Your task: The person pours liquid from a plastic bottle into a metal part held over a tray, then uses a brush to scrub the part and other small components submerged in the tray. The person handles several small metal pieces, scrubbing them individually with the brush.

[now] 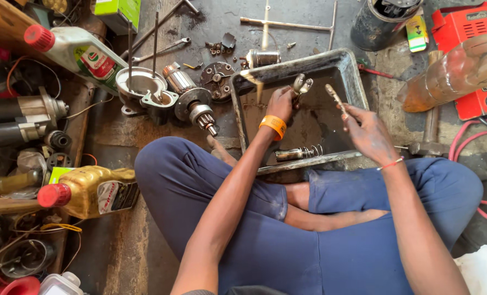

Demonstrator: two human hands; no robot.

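Seated cross-legged on the floor [118, 251], the person works over a dirty metal tray [352, 76] in the upper middle of the frame. The left hand [280, 104] is closed around a small metal part [302, 84] whose forked end sticks up and to the right, out of the fist. The right hand [366, 128] pinches a thin brush [335, 97] that slants up and to the left, its tip aimed at the metal part; a small gap separates tip and part. The two hands are apart, both above the tray, the left a little higher in the frame. So the part lies up and left of the right hand, just past the brush tip.

At the tray's near edge lies a metal shaft with a spring [298, 153], long axis left to right, closer to the left hand's forearm than to the right.

A white bottle with a red cap and a green and red label [74, 52] lies at upper left. A gold bottle with a red cap [88, 191] lies at lower left. A brownish clear plastic bottle [453, 74] lies at upper right, across a red box [467, 24]. A small green and yellow packet [416, 33] sits just left of that box.
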